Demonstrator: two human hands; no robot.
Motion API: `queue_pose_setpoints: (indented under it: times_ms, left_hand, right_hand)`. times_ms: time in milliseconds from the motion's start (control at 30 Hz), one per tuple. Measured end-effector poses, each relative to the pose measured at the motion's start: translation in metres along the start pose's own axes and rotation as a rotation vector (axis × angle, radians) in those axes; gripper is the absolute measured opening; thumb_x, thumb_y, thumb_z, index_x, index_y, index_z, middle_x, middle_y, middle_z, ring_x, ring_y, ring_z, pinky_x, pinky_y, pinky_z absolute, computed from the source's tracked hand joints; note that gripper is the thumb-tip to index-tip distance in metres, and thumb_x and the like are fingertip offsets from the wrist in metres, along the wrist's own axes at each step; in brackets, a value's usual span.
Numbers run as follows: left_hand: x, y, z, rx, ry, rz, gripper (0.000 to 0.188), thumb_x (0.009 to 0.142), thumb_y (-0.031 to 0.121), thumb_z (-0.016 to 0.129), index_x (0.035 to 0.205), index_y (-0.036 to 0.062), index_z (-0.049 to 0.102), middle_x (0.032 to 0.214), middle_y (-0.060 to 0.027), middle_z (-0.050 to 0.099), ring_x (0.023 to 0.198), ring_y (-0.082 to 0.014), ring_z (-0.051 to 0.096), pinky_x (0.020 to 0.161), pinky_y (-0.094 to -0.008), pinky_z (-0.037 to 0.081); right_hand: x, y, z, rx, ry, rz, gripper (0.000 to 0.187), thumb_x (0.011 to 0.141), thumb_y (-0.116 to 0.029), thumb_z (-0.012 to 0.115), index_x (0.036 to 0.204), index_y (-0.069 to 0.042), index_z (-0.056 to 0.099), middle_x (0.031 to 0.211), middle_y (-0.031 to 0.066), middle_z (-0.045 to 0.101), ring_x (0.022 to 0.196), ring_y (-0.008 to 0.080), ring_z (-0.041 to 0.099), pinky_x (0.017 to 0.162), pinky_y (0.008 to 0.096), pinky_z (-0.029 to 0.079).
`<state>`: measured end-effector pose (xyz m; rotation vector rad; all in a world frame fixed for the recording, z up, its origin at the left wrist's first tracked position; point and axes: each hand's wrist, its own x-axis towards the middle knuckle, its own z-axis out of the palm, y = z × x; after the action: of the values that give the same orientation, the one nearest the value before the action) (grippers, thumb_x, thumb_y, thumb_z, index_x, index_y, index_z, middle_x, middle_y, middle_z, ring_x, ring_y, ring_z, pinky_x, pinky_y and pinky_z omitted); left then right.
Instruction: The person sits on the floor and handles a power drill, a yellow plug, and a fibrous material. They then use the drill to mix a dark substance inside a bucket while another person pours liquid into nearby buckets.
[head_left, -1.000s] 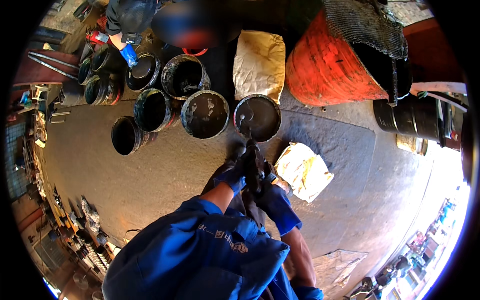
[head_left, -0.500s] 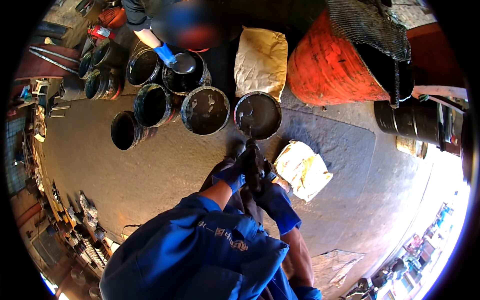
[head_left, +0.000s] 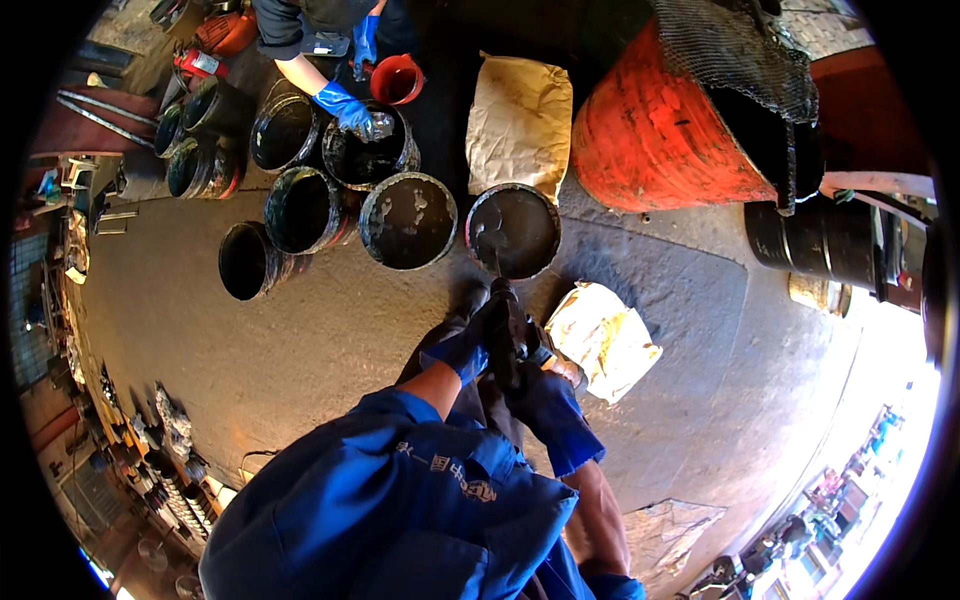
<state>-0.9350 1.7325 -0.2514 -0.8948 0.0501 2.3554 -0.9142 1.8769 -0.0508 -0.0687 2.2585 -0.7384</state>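
Both my hands wear dark-and-blue gloves and grip a dark hand-held power mixer [head_left: 509, 325] that looks like a drill. My left hand [head_left: 468, 345] is closed round its front part, and my right hand [head_left: 538, 392] round its rear. A thin shaft runs from the tool into a bucket of dark liquid [head_left: 530, 232] in front of me; the shaft's end is under the surface. Left of it, touching or nearly so, stands a second bucket of dark liquid [head_left: 408, 222] with pale patches on top.
Several dark open buckets [head_left: 302, 210] stand at the left. Across from me a co-worker's blue-gloved hand [head_left: 345, 105] reaches into one, beside a small red bucket [head_left: 397, 80]. Paper sacks [head_left: 520, 120] lie beyond and right of my bucket. A large red drum [head_left: 670, 120] leans at the right.
My hands and the mixer stay nearly in place; the liquid's surface pattern has shifted. The co-worker's gloved hand has moved slightly right, and the dark round thing under it no longer shows.
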Motion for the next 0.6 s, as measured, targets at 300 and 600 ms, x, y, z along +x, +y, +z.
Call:
queue_pose_setpoints:
  times_ms: [300, 600]
  left_hand:
    - [0.018, 0.015, -0.067, -0.026, -0.445, -0.071, 0.032, 0.098, 0.041, 0.057, 0.110, 0.0121, 0.061, 0.095, -0.0077, 0.066, 0.082, -0.0207, 0.066, 0.074, -0.0385, 0.058]
    - [0.025, -0.001, -0.050, -0.139, -0.394, 0.005, 0.027, 0.098, 0.035, 0.059, 0.114, 0.0140, 0.055, 0.092, -0.0043, 0.063, 0.079, -0.0199, 0.065, 0.070, -0.0373, 0.057]
  right_hand:
    - [-0.001, -0.011, -0.003, 0.039, -0.059, -0.017, 0.036, 0.084, -0.034, 0.069, 0.102, -0.003, 0.065, 0.085, 0.0243, 0.069, 0.084, 0.0401, 0.068, 0.072, 0.0467, 0.053]
    - [-0.003, -0.011, -0.008, 0.075, -0.025, 0.045, 0.037, 0.082, -0.032, 0.070, 0.104, -0.003, 0.064, 0.088, 0.0250, 0.069, 0.086, 0.0405, 0.068, 0.073, 0.0461, 0.052]
